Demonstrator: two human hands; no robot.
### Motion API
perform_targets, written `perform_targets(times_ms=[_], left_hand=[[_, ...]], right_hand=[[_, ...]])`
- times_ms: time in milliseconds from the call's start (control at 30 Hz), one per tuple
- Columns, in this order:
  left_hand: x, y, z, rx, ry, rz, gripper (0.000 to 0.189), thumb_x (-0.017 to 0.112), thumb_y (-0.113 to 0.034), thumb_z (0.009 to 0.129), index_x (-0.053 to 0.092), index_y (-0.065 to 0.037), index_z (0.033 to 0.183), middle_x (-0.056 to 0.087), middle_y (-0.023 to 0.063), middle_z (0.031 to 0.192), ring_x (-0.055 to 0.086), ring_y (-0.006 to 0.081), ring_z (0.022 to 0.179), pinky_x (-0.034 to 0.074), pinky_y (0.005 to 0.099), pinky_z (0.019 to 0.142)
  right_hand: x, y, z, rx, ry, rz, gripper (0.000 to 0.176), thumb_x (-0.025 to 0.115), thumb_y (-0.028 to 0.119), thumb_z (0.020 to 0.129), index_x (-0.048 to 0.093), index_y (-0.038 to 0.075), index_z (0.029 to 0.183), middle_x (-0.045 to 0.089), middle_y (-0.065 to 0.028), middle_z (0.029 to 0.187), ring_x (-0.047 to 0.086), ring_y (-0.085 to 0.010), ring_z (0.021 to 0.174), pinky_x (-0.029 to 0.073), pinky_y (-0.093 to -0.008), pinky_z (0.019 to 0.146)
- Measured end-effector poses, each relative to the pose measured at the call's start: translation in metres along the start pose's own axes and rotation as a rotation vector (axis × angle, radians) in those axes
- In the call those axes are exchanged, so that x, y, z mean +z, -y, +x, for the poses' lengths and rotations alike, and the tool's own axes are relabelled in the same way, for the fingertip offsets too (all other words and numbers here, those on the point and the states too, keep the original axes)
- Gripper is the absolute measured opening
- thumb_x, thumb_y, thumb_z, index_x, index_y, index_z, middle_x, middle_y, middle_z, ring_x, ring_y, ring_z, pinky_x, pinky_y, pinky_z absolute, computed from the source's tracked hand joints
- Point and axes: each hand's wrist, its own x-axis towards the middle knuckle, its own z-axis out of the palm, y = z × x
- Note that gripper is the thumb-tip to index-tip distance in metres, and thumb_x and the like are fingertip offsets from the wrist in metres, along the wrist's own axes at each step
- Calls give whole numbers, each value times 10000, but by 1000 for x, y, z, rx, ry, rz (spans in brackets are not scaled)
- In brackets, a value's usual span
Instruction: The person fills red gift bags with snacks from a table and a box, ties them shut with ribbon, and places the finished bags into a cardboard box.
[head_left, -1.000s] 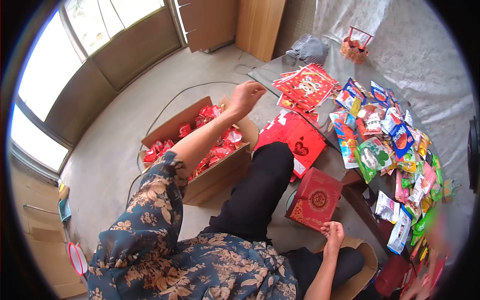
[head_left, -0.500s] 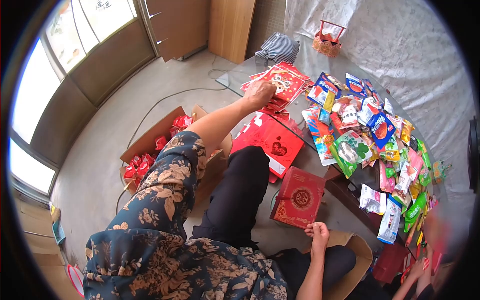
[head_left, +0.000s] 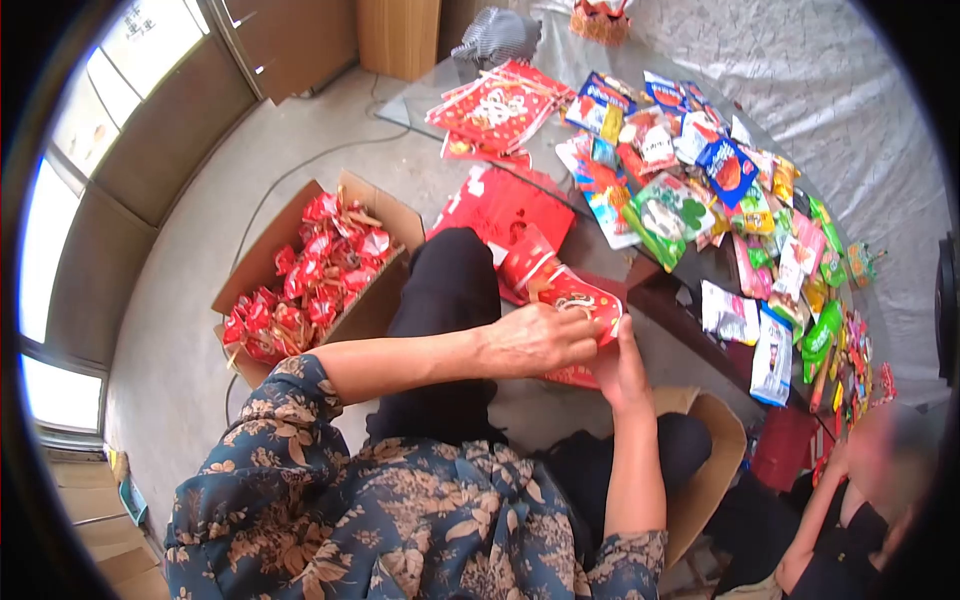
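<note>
Above my lap, both hands are on a red printed gift bag (head_left: 585,298) with gold and white patterns. My left hand (head_left: 535,342) has its fingers closed on the bag's near side. My right hand (head_left: 625,368) pinches its right edge, thumb and fingertips up. Below them a red surface (head_left: 572,376) shows in part; my hands hide most of it. Beyond, a stack of similar flat red bags (head_left: 500,108) lies at the left end of the glass table (head_left: 415,100). A large red paper bag (head_left: 475,215) lies past my knee.
Packaged snacks (head_left: 668,215) cover much of the table. On the floor at left stands a cardboard box (head_left: 375,310) of filled red bags (head_left: 320,255). Another carton (head_left: 690,510) is by my right knee. A co-worker (head_left: 850,510) sits at lower right. A red basket (head_left: 600,22) stands behind.
My left hand has come back from the stack to my right hand, bringing a red gift bag. My right hand has moved up. The view has shifted, showing more of the box at left.
</note>
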Motion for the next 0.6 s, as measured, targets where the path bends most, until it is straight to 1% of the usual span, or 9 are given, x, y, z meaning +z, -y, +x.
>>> perform_targets(times_ms=[33,100,200,233,333,467,533,567,600], left_hand=[[14,-11,-2,30,16,41,132,565,-143,749,494,-50,811,515,83,874,579,223,860,529,325,631],[34,-29,-7,86,31,2,140,572,-143,738,502,-51,817,512,78,866,577,217,860,528,321,641],[47,-47,-13,131,85,-56,144,575,-148,734,523,-49,825,527,73,883,576,208,873,525,321,671],[54,-50,-16,142,77,-80,144,574,-150,735,529,-49,828,536,74,901,578,211,883,524,330,691],[62,-58,-14,169,42,-156,148,584,-143,746,557,-54,862,567,79,988,584,225,947,512,359,761],[45,-56,-3,177,-84,-353,182,620,-130,761,588,-64,927,587,84,1102,579,242,1045,484,382,831],[37,-38,0,135,-164,-412,204,669,-101,753,592,-63,938,599,75,1081,597,249,998,496,362,792],[28,-28,5,58,-196,-386,195,666,-73,758,594,-63,939,602,77,1072,601,255,984,499,364,788],[21,-16,8,-19,-228,-362,189,662,-45,763,595,-63,940,605,79,1063,605,260,971,502,366,783]], right_hand=[[0,2,1,35,-49,-122,661,558,465,924,417,-12,1359,532,-158,1281,523,-205,1169,456,-364,949],[0,3,-3,109,-138,-361,608,589,372,930,414,-21,1359,574,-128,1224,579,-158,1076,470,-311,933],[-17,-6,-13,238,-94,-405,458,623,166,906,485,-27,1298,621,-105,1131,609,-126,981,500,-260,858],[-22,-8,-17,294,-105,-368,385,618,72,888,529,-29,1249,644,-90,1073,628,-110,903,516,-236,802],[-32,-18,-28,251,-167,-260,393,622,64,882,527,-11,1256,641,-89,1050,628,-119,871,525,-243,765],[-43,-14,-49,94,-319,37,367,643,61,866,543,5,1215,646,-124,1088,652,-195,946,562,-332,821],[-44,-9,-62,4,-358,211,357,655,64,857,549,16,1195,643,-151,1117,656,-240,989,572,-395,854],[-49,-7,-68,-9,-327,296,367,662,61,849,545,40,1196,629,-198,1147,645,-298,1034,574,-469,852],[-46,-5,-74,-42,-308,416,356,615,55,879,532,57,1225,618,-212,1166,646,-322,1024,574,-491,845]])
